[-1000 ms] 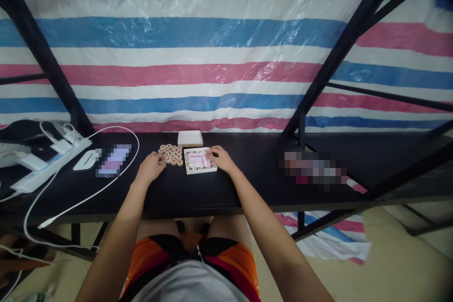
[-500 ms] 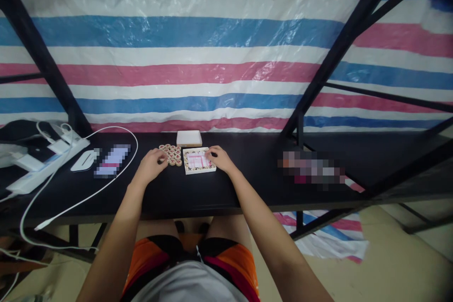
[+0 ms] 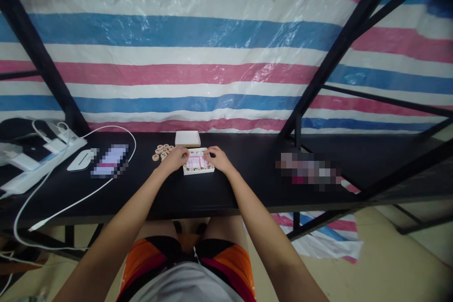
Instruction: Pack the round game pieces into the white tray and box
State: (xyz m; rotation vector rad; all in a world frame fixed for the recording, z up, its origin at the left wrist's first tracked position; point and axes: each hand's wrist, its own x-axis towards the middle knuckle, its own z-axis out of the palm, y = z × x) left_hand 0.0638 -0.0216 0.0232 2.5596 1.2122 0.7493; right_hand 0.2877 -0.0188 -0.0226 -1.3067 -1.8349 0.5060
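A shallow white box (image 3: pixel 198 171) sits on the black desk in front of me. Round xiangqi pieces with dark marks line its inside edges, around a pink-and-white sheet (image 3: pixel 195 162). My left hand (image 3: pixel 176 158) is at the box's left side, fingers curled together over the rim. Whatever they pinch is too small to make out. At the right rim, my right hand (image 3: pixel 217 158) grips the box with bent fingers. Loose wooden xiangqi pieces (image 3: pixel 163 149) with red marks lie left of the box, partly hidden behind my left hand.
Behind the box lies a white lid-like tray (image 3: pixel 188 138). To the left are a blurred phone (image 3: pixel 110 161), a white flat device (image 3: pixel 80 160), a power strip (image 3: pixel 42 165) and a looping white cable (image 3: pixel 74 206). A pixelated item (image 3: pixel 311 170) lies at right, near the black frame post (image 3: pixel 297 132).
My left hand has moved right, from the loose pieces to the left side of the box. My right hand stays at the right rim, fingers slightly further in.
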